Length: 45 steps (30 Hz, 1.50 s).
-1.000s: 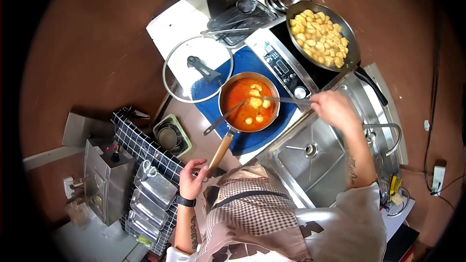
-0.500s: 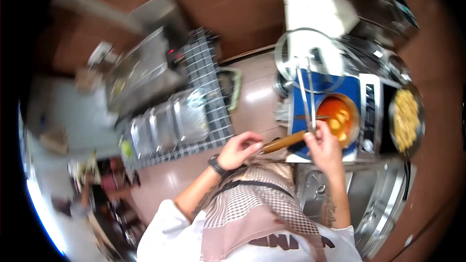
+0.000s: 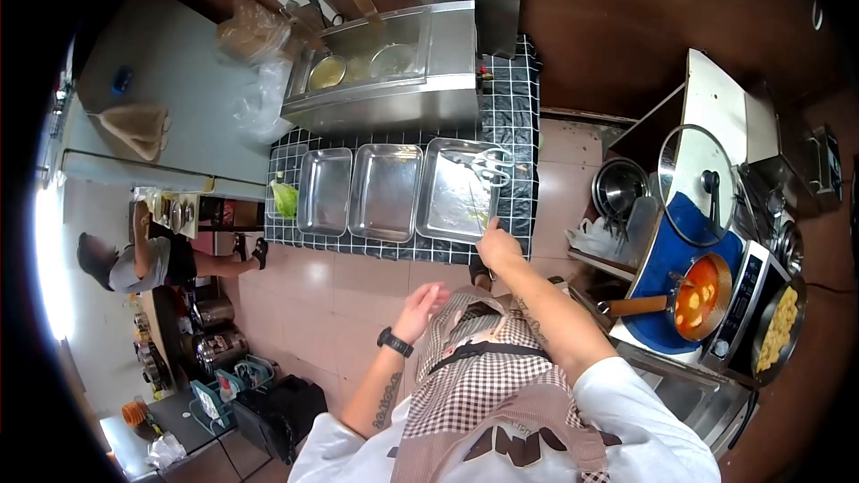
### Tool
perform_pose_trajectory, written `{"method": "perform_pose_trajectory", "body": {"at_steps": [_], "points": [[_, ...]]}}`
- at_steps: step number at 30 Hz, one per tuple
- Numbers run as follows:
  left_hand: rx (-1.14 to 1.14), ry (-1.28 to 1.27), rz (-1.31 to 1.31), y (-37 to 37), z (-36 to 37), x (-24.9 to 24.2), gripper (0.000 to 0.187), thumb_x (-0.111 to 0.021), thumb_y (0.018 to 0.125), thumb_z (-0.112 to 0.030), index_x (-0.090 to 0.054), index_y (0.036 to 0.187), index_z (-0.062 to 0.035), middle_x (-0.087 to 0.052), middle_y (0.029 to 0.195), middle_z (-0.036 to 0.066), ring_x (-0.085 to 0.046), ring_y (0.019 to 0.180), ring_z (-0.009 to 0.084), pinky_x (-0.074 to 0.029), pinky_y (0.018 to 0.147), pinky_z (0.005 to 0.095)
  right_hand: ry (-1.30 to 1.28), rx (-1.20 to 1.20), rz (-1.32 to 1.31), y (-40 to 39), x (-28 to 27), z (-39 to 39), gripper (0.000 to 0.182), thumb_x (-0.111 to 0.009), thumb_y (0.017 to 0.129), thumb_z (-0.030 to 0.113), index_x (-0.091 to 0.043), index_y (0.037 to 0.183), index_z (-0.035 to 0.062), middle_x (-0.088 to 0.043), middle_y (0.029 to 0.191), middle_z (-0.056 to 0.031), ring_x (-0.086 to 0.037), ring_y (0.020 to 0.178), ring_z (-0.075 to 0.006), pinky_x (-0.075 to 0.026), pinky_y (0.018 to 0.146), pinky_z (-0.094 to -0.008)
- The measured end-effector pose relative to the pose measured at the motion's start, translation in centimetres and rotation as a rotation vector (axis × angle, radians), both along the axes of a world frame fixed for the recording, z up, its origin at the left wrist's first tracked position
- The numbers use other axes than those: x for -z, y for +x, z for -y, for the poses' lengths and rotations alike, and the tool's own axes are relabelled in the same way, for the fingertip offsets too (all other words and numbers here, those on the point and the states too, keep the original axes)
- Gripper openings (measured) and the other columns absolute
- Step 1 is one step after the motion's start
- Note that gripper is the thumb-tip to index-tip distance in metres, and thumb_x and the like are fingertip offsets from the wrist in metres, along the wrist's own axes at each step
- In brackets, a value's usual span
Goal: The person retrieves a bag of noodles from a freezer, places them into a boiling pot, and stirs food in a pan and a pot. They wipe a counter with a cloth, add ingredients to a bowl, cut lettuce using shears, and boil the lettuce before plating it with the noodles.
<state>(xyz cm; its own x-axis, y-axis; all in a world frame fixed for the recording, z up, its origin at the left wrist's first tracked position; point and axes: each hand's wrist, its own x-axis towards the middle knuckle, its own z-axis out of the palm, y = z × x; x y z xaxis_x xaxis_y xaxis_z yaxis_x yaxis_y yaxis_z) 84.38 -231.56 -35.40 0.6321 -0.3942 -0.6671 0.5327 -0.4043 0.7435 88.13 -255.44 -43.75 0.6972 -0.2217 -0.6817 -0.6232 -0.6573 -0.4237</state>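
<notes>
My right hand (image 3: 499,249) is closed at the near right corner of the rightmost metal tray (image 3: 447,216). A thin metallic line runs from its fingertips into this tray, too faint to identify. White-looking loop handles (image 3: 492,166) lie across the tray's right side. My left hand (image 3: 422,309), wearing a black watch, hangs in front of the apron with fingers loosely bent, holding nothing. A pan (image 3: 701,297) of red sauce with pale pieces rests on a blue cloth (image 3: 658,282), its wooden handle (image 3: 637,306) pointing left.
Two more metal trays (image 3: 325,192) (image 3: 385,192) and a green leaf (image 3: 284,199) share the checked cloth. Behind stands a metal fryer (image 3: 385,107). At right are a glass lid (image 3: 687,183), metal bowls (image 3: 619,188) and a pan of yellow food (image 3: 777,331). Another person (image 3: 148,261) is far left.
The view has swung toward the trays. My right hand has left the sauce pan and reached the rightmost tray. My left hand has moved away from the wooden handle. The long tongs no longer show clearly.
</notes>
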Motion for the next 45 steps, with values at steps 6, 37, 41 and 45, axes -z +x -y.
{"method": "perform_pose_trajectory", "body": {"at_steps": [6, 37, 41, 45], "points": [[-0.036, 0.076, -0.057, 0.3, -6.7, 5.7, 0.041, -0.054, 0.101, -0.036, -0.059, 0.125, -0.0026, -0.068, 0.113, 0.011, -0.064, 0.101, 0.0165, -0.050, 0.085, 0.0296, -0.076, -0.004, 0.194, -0.7, -7.2, 5.4, 0.061, -0.062, 0.090, 0.042, -0.046, 0.131, 0.0000, -0.069, 0.095, -0.0264, -0.068, 0.092, -0.0417, -0.054, 0.082, -0.0474], [0.511, 0.319, 0.038, 6.7, -1.9, 16.0, 0.023, -0.062, 0.095, -0.020, -0.063, 0.107, 0.0000, -0.063, 0.084, 0.005, -0.060, 0.066, 0.0141, -0.049, 0.057, 0.0248, -0.510, 1.135, 0.791, -39.9, -29.7, 41.2, 0.052, -0.068, 0.074, 0.013, -0.062, 0.124, 0.0007, -0.070, 0.100, -0.0211, -0.068, 0.083, -0.0245, -0.052, 0.077, -0.0342], [0.549, 0.251, 0.066, 5.3, 0.7, 16.6, 0.022, -0.062, 0.096, -0.018, -0.062, 0.107, 0.0004, -0.064, 0.086, 0.003, -0.063, 0.071, 0.0130, -0.050, 0.061, 0.0242, -0.998, 1.216, 0.380, -51.1, -30.2, 41.2, 0.056, -0.066, 0.076, 0.021, -0.061, 0.130, 0.0081, -0.067, 0.117, -0.0216, -0.064, 0.109, -0.0350, -0.049, 0.093, -0.0387], [0.638, 0.187, 0.182, 4.4, 2.9, 16.0, 0.023, -0.068, 0.087, -0.014, -0.067, 0.103, 0.0026, -0.069, 0.085, 0.007, -0.064, 0.075, 0.0134, -0.052, 0.071, 0.0269, -0.960, 1.425, 0.094, -55.9, -29.7, 41.4, 0.054, -0.065, 0.078, 0.023, -0.061, 0.131, 0.0146, -0.065, 0.123, -0.0187, -0.061, 0.115, -0.0348, -0.049, 0.097, -0.0414]]}}
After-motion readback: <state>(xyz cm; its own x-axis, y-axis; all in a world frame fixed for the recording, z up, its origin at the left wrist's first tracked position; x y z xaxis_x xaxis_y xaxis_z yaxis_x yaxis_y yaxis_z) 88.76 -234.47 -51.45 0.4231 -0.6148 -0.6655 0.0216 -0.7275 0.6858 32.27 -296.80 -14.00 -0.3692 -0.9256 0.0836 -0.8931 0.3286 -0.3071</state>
